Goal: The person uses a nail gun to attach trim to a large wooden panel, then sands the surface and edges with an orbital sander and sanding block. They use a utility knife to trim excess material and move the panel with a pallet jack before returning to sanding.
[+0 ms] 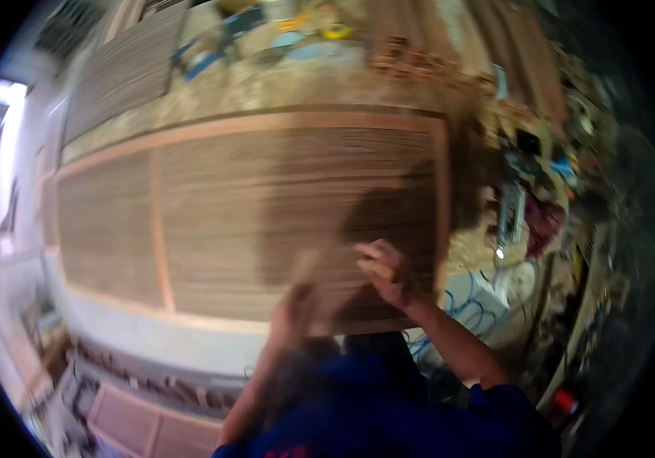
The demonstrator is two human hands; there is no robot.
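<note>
A large framed wooden panel (236, 221) lies flat before me, dark grained boards inside a lighter, reddish frame. One crosspiece (158, 229) divides it towards the left. Over the right part of the panel is my right hand (388, 273), its fingers curled together; whatever they may hold is too blurred to name. My left hand (291, 317) is at the panel's near edge, smeared by motion, so its fingers do not show clearly. Shadows of my head and arms fall across the boards.
Another grained board (125, 69) lies at the far left. Wood offcuts (411, 59) and a yellow tape roll (337, 31) sit along the back. To the right are a metal tool (511, 214), a dark red cloth (544, 225) and blue hose (461, 305). A smaller framed panel (125, 420) is low at left.
</note>
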